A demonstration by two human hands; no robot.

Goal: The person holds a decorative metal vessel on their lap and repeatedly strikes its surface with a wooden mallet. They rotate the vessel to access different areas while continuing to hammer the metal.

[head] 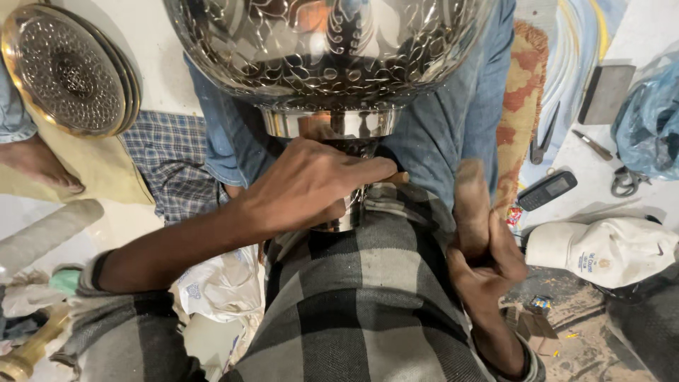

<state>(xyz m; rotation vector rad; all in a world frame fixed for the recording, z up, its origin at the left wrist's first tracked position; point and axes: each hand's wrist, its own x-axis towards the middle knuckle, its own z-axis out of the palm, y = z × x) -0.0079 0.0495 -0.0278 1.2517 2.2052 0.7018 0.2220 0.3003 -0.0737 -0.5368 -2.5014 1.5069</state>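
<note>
A large shiny metal vessel (325,56) with an embossed leaf pattern fills the top centre, resting on my lap against blue jeans (453,120). Its polished neck or stem (339,127) runs down toward me. My left hand (304,187) is wrapped around that stem, fingers pointing right. My right hand (484,247) hovers to the right over my checked shirt (361,297), fingers together and raised, blurred, holding nothing I can see.
A round patterned metal plate (71,71) lies at the upper left beside a bare foot (39,166). To the right are a phone (546,189), a white cap (601,251), pliers (544,138), scissors (626,180), a blue plastic bag (651,120). A brass piece (25,354) sits bottom left.
</note>
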